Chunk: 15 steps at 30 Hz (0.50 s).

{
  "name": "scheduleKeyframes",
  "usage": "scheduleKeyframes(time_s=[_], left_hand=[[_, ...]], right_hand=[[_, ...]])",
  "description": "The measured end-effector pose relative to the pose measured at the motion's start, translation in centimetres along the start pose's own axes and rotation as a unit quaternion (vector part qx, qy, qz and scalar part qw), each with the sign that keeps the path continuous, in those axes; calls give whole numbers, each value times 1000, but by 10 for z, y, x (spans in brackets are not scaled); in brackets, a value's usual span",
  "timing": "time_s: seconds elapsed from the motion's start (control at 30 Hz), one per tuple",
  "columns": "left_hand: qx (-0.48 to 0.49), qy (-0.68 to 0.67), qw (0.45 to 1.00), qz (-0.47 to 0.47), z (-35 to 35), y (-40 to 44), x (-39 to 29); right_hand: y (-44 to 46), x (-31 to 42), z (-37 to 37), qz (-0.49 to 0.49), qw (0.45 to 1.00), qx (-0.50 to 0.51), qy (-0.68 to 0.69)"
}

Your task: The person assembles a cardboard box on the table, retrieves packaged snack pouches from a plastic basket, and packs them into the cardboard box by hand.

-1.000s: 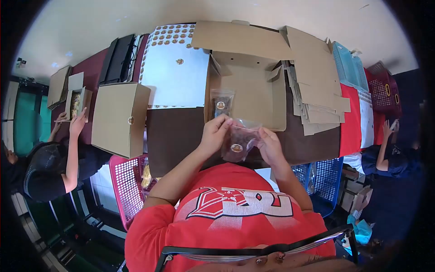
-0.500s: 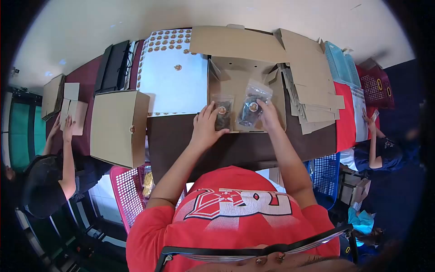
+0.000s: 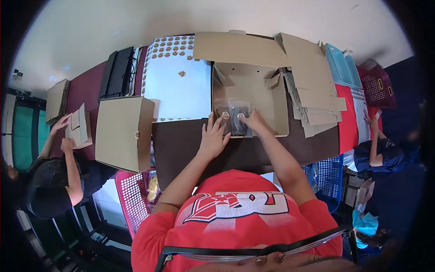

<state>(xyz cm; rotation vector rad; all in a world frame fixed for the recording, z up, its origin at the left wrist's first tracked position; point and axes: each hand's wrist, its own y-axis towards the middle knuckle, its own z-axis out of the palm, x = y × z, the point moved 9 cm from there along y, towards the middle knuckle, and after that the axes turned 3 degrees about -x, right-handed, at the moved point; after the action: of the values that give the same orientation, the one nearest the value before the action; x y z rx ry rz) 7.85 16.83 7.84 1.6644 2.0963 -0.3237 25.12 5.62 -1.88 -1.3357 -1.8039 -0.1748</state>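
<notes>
An open cardboard box (image 3: pixel 274 104) sits in front of me with its lid flap folded back. Inside, at the front left, two clear zip bags with dark contents and round stickers stand side by side. My left hand (image 3: pixel 214 139) reaches over the box's front left corner, fingers spread against the left zip bag (image 3: pixel 223 126). The right zip bag (image 3: pixel 240 126) is held by my right hand (image 3: pixel 254 121), its thumb near the sticker; the other fingers are partly hidden.
A sticker sheet (image 3: pixel 176 95) and a closed box (image 3: pixel 120 131) lie to the left. Flat cardboard pieces (image 3: pixel 312 86) are stacked right, beside a light blue basket (image 3: pixel 342 68). A pink basket (image 3: pixel 131 190) and blue basket (image 3: pixel 328 181) stand below the table. Co-workers are at both sides.
The right bag has moved left and down, from a tilted position to beside the left bag. My right hand moved with it. At left, the co-worker's hands shifted on a small box.
</notes>
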Motion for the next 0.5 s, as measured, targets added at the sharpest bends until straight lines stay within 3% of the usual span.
scheduleKeyframes(time_s=[0.03, 0.17, 0.23, 0.27, 0.33, 0.37, 0.5], left_hand=[[0, 1, 1000, 3, 0, -1, -2], [-5, 46, 999, 0, 3, -2, -3], [-6, 46, 999, 3, 2, 1, -4], [-10, 43, 999, 5, 1, 2, -5], [-9, 43, 999, 11, 0, -1, -8], [-3, 49, 999, 8, 0, -1, -8], [-1, 41, 999, 16, 0, 0, -11]], right_hand=[[-13, 9, -12, 24, 991, -33, -124], [-15, 0, -19, 23, 992, -94, -77], [-23, 9, -6, 81, 996, 27, -39], [-22, 7, -4, 83, 996, 24, -37], [-24, 24, 2, -3, 996, 31, -79], [-25, 23, 1, 1, 982, 27, -185], [-29, 8, 0, 48, 992, 15, -118]])
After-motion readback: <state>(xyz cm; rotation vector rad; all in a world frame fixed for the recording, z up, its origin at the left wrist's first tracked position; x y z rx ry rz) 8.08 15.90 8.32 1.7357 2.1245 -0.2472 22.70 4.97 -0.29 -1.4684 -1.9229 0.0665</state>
